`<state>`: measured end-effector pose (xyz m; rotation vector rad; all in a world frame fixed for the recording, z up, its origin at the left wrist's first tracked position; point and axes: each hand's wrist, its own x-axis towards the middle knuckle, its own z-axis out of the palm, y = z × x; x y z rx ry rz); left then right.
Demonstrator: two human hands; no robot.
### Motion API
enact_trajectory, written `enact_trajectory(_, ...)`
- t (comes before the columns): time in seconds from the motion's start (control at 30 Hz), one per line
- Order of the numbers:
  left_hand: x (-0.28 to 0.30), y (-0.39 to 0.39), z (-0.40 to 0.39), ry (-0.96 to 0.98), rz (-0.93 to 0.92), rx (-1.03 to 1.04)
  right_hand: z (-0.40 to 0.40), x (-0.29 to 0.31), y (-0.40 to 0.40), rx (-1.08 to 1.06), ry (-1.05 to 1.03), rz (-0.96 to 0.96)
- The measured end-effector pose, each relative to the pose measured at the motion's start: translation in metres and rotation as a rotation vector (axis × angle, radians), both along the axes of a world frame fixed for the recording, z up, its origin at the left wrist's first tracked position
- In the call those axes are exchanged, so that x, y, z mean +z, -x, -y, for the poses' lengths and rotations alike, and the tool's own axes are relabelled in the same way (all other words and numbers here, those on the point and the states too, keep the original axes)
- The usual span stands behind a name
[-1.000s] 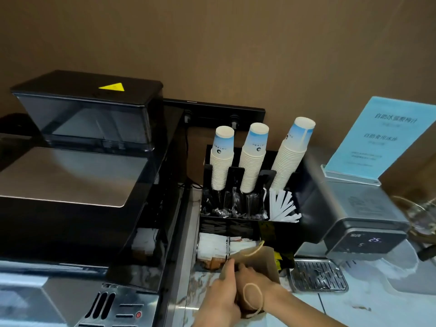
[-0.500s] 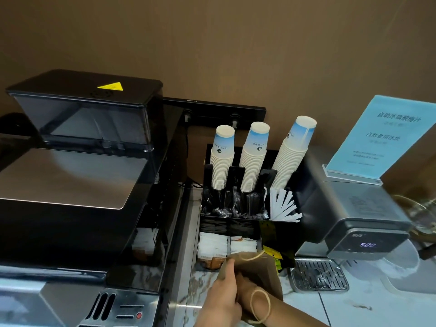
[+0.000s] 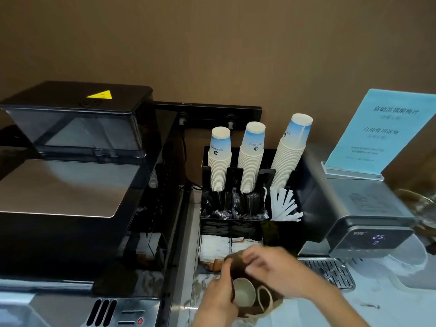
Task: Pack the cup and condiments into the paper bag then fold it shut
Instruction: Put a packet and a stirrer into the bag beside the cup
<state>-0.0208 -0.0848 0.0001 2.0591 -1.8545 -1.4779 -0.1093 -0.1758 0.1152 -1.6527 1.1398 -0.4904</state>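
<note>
Both hands are working at the mouth of the brown paper bag (image 3: 238, 261), which is lying on the tabletop (image 3: 377, 310) with its opening facing up toward the camera and a white paper cup (image 3: 243, 291) sitting inside, just below the right hand (image 3: 271, 270) and beside the left hand (image 3: 218, 300). The left hand is pinching the bag's near-left edge, while the right hand, blurred, is curling its fingers over the far rim; whether it is gripping anything cannot be told. Sachets in the condiment tray (image 3: 214, 250) are lying just beyond the right hand's fingertips, so that hand is probably better placed to reach them.
</note>
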Motion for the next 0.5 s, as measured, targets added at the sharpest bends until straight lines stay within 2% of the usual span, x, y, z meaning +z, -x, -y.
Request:
enact_trajectory(0.03, 0.0, 0.002, 0.0, -0.009, -0.015, 0.01, -0.059, -0.02, 0.055, -0.04, -0.074, 0.06)
enact_trajectory(0.07, 0.0, 0.002, 0.003, -0.019, -0.035, 0.016, -0.071, -0.051, 0.102, -0.304, -0.121, -0.009)
enact_trajectory(0.1, -0.003, 0.001, 0.003, -0.02, -0.047, 0.025, -0.076, -0.057, 0.117, -0.438, -0.074, 0.0)
enact_trajectory(0.13, -0.003, 0.003, 0.001, -0.026, -0.054, 0.016, -0.086, -0.08, 0.141, -0.679, -0.064, 0.005)
enact_trajectory(0.2, -0.003, 0.003, 0.0, -0.024, -0.049, 0.012, -0.088, -0.129, 0.168, -0.852, -0.184, -0.117)
enact_trajectory(0.3, -0.005, 0.002, 0.0, -0.03, -0.047, 0.045, -0.102, -0.217, 0.177, -0.796, -0.576, -0.445)
enact_trajectory(0.33, -0.005, 0.003, 0.0, -0.032, -0.034, 0.04, -0.108, -0.237, 0.173, -0.756, -0.636, -0.556)
enact_trajectory(0.4, -0.005, 0.003, -0.001, -0.024, -0.038, 0.03, -0.118, -0.269, 0.172, -0.75, -0.506, -0.767)
enact_trajectory(0.5, -0.002, 0.002, -0.002, -0.024, -0.043, 0.022, -0.119, -0.284, 0.164, -0.688, -0.522, -0.897)
